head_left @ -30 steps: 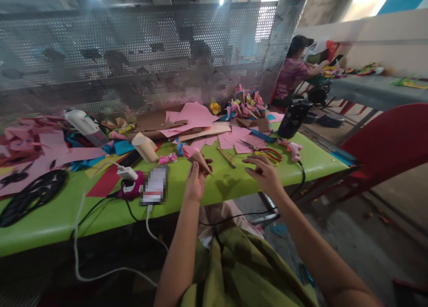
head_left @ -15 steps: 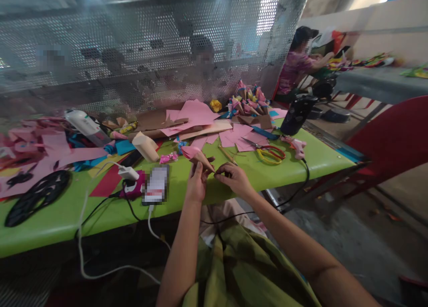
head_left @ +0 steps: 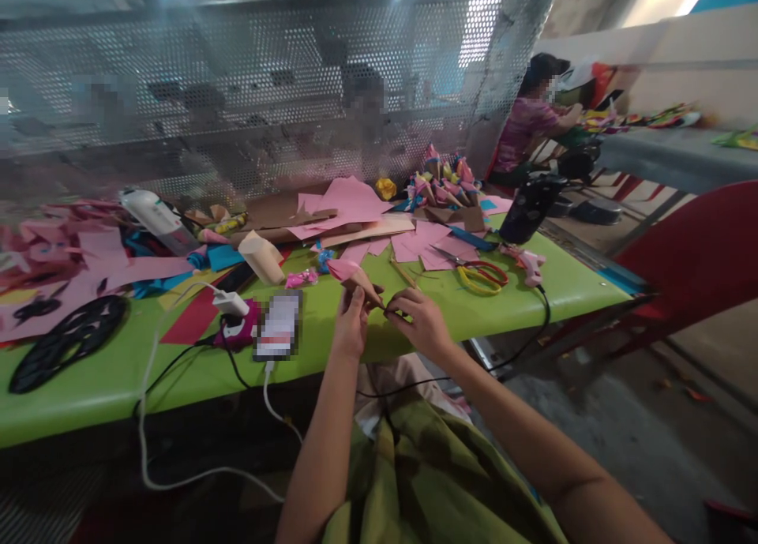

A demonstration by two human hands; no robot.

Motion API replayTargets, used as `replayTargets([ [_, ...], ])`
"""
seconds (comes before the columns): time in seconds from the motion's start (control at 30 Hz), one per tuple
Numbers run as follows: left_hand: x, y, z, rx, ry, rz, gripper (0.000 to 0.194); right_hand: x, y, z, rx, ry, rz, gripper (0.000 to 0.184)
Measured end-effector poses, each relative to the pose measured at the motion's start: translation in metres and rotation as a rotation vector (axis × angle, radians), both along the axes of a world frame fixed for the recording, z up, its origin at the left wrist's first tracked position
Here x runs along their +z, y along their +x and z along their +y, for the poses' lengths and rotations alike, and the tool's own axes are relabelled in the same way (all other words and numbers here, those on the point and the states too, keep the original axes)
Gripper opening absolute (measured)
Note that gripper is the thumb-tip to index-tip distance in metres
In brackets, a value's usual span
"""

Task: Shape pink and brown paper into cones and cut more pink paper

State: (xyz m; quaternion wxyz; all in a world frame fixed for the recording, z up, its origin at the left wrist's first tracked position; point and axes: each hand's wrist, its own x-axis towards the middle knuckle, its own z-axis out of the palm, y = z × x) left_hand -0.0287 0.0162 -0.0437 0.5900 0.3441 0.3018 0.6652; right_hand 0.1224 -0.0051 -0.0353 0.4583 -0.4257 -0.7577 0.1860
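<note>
A brown paper cone (head_left: 365, 285) with a pink paper top lies slantwise over the table's front edge, its narrow tip pointing to the lower right. My left hand (head_left: 353, 323) is closed around the cone's middle, thumb on the near side. The fingers of my right hand (head_left: 419, 317) are pinched together at the tip; the exact contact there is too small to see. Just beyond the cone's pink end sits a twisted blue wrapper (head_left: 324, 258), with a pink wrapped piece (head_left: 302, 279) to its left.
Scissors (head_left: 474, 274), a pink glue gun (head_left: 531, 265) and a dark bottle (head_left: 530, 208) stand to the right. Pink paper sheets (head_left: 349, 202) and a pile of finished cones (head_left: 447, 182) lie behind. A phone (head_left: 278, 327) with cables is at left. One person (head_left: 527, 129) sits beyond.
The view has shifted slightly. My left hand still holds the cone, and my right fingers have moved a little at its tip.
</note>
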Motion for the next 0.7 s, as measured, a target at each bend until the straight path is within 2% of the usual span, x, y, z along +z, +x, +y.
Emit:
replayTargets([
  [0.1, 0.0, 0.0, -0.001, 0.005, 0.01, 0.015, 0.051, -0.001, 0.0, 0.0, -0.009, 0.015, -0.008, 0.014],
  [0.17, 0.0, 0.001, -0.003, -0.003, 0.005, 0.022, 0.052, -0.003, 0.001, 0.001, 0.019, -0.037, 0.034, 0.013],
  [0.27, 0.0, 0.002, -0.004, -0.025, -0.015, 0.035, 0.053, -0.007, 0.002, 0.005, 0.063, -0.155, 0.134, 0.022],
  [0.37, -0.002, 0.002, -0.004, -0.018, -0.016, 0.052, 0.054, -0.012, 0.0, 0.009, 0.042, -0.208, 0.216, 0.028],
  [0.7, -0.004, 0.003, 0.001, 0.014, -0.033, 0.012, 0.054, -0.013, -0.002, 0.01, 0.011, -0.216, 0.322, 0.031],
])
